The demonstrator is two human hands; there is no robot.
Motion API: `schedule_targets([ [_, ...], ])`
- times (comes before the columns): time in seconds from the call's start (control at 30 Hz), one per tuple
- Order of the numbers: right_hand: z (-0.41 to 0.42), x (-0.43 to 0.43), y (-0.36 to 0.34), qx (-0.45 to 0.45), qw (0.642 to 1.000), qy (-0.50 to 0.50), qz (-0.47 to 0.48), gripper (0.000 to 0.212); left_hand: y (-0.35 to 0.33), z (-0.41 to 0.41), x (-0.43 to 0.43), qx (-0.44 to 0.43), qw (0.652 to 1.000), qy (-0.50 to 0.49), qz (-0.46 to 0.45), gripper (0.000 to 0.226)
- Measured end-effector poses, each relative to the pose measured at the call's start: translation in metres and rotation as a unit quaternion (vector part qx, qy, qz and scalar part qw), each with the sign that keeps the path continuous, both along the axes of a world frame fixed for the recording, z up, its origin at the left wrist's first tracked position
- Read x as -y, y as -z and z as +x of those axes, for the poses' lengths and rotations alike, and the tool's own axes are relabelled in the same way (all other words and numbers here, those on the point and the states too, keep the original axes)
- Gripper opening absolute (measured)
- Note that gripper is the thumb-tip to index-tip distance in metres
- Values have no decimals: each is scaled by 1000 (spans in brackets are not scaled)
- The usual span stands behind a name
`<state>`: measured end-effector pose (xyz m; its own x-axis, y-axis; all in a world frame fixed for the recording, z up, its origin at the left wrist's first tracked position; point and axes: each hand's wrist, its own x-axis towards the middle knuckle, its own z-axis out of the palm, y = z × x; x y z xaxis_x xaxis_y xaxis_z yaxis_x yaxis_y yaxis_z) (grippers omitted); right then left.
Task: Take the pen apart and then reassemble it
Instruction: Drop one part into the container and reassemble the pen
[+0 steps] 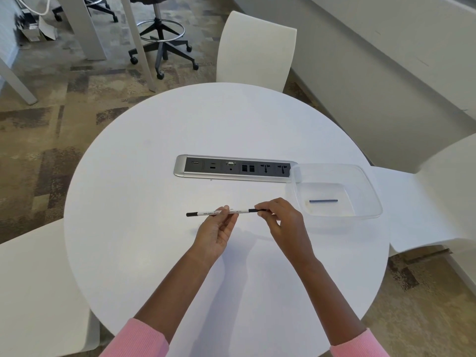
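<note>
A slim white pen [206,213] with black print and black ends is held level above the round white table [144,161]. My left hand [215,233] pinches the white barrel near its middle. My right hand [280,222] grips the pen's black right end [253,210] with its fingertips. A dark blue stick-shaped part [323,201] lies apart inside the clear plastic box [368,191] to the right of my hands.
A silver power and data socket strip [180,167] is set into the table behind my hands. White chairs stand at the far side [255,47], the right [438,202] and the left [33,292]. A black swivel stool [162,39] stands on the carpet beyond.
</note>
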<state>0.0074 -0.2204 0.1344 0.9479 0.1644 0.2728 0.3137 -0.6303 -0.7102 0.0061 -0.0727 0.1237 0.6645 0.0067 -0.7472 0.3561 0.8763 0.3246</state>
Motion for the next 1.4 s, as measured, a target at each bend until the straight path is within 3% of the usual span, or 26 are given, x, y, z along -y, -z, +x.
schedule_targets([
  [0.37, -9, -7, 1, -76, 997, 15, 28, 11, -7, -11, 10, 8, 998, 55, 13, 8],
  [0.53, -15, -8, 5, -58, 998, 15, 16, 18, -6, -13, 14, 25, 998, 63, 17, 8],
  [0.7, -16, -3, 9, -1, 996, 16, -85, 14, -7, -15, 13, 48, 996, 64, 29, 7],
  [0.97, -8, -1, 1, 67, 975, -36, -209, 30, -11, -12, 15, 77, 990, 83, 84, 7],
  [1.4, 2, -11, -3, 4, 992, -34, -121, 22, -18, -11, 17, 96, 985, 88, 115, 10],
])
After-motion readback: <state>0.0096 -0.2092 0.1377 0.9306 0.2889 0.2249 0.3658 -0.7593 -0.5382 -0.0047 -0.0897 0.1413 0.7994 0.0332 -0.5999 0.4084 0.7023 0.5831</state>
